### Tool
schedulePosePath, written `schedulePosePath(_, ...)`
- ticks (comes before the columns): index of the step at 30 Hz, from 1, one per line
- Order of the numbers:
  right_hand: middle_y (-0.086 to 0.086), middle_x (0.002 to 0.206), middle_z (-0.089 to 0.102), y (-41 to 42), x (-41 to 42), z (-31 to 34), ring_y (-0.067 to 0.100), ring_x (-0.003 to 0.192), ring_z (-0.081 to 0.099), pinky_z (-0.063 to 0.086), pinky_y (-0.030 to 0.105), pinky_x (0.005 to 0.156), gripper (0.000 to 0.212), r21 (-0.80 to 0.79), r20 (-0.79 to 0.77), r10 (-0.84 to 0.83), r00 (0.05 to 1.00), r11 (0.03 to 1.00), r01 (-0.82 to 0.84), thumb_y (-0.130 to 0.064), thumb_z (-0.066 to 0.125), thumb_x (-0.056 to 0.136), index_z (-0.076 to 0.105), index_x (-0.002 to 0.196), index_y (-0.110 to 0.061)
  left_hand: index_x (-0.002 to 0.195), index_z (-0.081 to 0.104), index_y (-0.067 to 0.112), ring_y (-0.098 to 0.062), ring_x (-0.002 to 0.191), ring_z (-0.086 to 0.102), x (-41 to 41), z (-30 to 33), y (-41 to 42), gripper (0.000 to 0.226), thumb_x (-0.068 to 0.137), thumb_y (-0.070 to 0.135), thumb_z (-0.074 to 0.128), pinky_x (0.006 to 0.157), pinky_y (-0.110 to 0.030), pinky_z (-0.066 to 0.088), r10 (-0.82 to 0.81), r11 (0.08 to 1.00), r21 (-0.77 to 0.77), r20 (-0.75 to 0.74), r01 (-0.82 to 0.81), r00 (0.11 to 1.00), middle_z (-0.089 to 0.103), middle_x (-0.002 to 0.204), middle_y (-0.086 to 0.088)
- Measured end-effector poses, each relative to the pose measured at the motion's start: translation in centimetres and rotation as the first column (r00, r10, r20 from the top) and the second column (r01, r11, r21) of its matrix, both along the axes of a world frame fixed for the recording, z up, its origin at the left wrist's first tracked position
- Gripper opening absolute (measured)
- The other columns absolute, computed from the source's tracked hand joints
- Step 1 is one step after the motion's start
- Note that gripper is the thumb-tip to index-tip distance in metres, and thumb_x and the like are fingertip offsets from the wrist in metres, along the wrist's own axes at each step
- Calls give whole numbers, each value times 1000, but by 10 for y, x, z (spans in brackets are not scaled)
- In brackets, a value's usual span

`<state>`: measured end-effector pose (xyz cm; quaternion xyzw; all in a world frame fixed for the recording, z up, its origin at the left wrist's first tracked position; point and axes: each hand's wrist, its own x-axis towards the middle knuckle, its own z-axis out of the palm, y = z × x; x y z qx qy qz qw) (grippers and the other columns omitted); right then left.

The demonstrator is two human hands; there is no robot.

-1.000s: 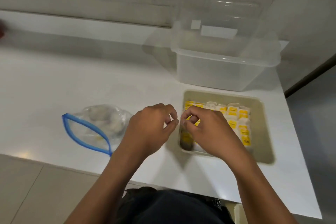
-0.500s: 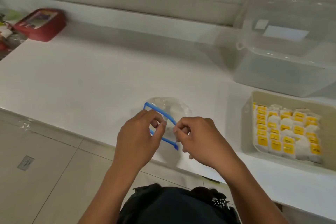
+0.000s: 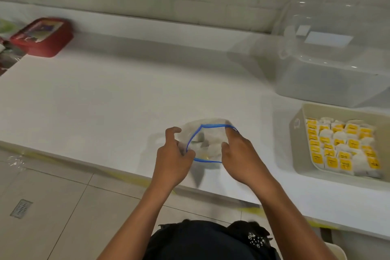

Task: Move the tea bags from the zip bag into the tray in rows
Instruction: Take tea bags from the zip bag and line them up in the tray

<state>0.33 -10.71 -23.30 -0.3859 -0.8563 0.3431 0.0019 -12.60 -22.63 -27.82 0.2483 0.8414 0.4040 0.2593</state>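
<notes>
A clear zip bag (image 3: 207, 133) with a blue zipper rim stands on the white counter near its front edge, its mouth spread wide. White tea bags (image 3: 213, 149) show inside it. My left hand (image 3: 173, 154) grips the left side of the bag's mouth. My right hand (image 3: 238, 152) holds the right side of the rim, fingers over the blue zipper. At the right sits a beige tray (image 3: 299, 133) filled with rows of tea bags with yellow tags (image 3: 339, 145).
A large clear plastic bin (image 3: 329, 53) stands behind the tray at the back right. A red box (image 3: 42, 36) lies at the far left by the wall. The white counter (image 3: 105, 101) has its front edge just below my hands, with tiled floor beneath.
My hands left the tray and went to the zip bag, then pulled its mouth wide apart. The view swung left, so the tray now sits at the right edge.
</notes>
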Motion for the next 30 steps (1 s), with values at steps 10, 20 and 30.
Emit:
schedulePosePath(10, 4, 136, 59, -4, -61, -38, 21, 121, 57, 44, 27, 99, 40, -84, 55, 91, 994, 993, -86, -7, 45, 98, 54, 137, -13, 135, 46, 31, 0, 73, 57, -5, 0, 1, 44, 93, 23, 59, 60, -6, 39, -19, 999, 26, -28, 19, 999, 56, 78, 7)
schedulePosePath(20, -1, 78, 55, -6, -84, -68, 18, 71, 52, 37, 26, 62, 11, -47, 103, -26, 994, 998, 31, -14, 43, 97, 49, 88, -17, 134, 49, 34, -5, 74, 59, -8, 2, -8, 50, 87, 26, 63, 65, -17, 41, 22, 998, 50, -2, -22, 1000, 56, 76, 7)
schedulePosePath(30, 3, 91, 65, -10, -76, -43, 17, 77, 56, 42, 25, 66, 21, -17, 260, 137, 956, 990, -138, -18, 42, 102, 62, 102, -13, 135, 53, 26, -4, 67, 58, -13, -1, -7, 46, 90, 19, 63, 59, -7, 41, 27, 1000, 9, -96, -26, 995, 58, 71, 8)
